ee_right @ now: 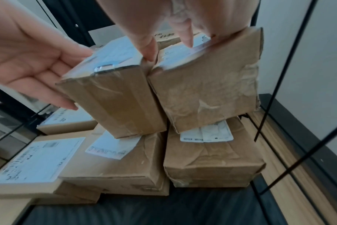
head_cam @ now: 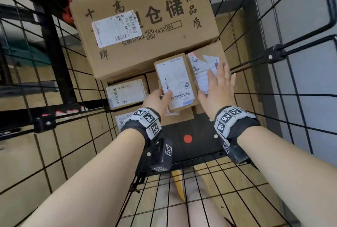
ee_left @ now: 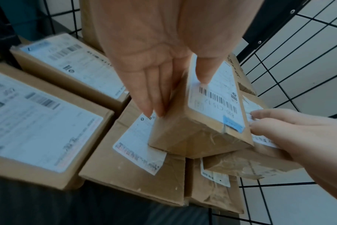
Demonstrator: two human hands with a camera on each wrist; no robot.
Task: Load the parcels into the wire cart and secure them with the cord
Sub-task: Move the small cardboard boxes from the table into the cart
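A small brown parcel (head_cam: pixel 176 81) (ee_left: pixel 202 129) (ee_right: pixel 113 99) with a white label lies on top of the lower parcels inside the wire cart (head_cam: pixel 269 56). My left hand (head_cam: pixel 158 97) (ee_left: pixel 180 95) (ee_right: pixel 48 68) grips it, thumb on the label and fingers along its left side. Right beside it, touching, sits a crumpled parcel with a torn label (head_cam: pixel 200 66) (ee_left: pixel 250 164) (ee_right: pixel 206 91). My right hand (head_cam: pixel 218 84) (ee_left: pixel 279 126) (ee_right: pixel 183 44) lies flat on its top, fingers straight, thumb at the seam between the two. A big printed carton (head_cam: pixel 145 31) fills the cart's far end.
Several labelled parcels (head_cam: pixel 125 92) (ee_left: pixel 38 121) (ee_right: pixel 38 164) lie flat on the cart's left side and under the two top ones. The black cart floor (head_cam: pixel 191 146) shows at the near end. Wire walls close in on all sides. Red pieces (head_cam: pixel 66 9) show behind the carton.
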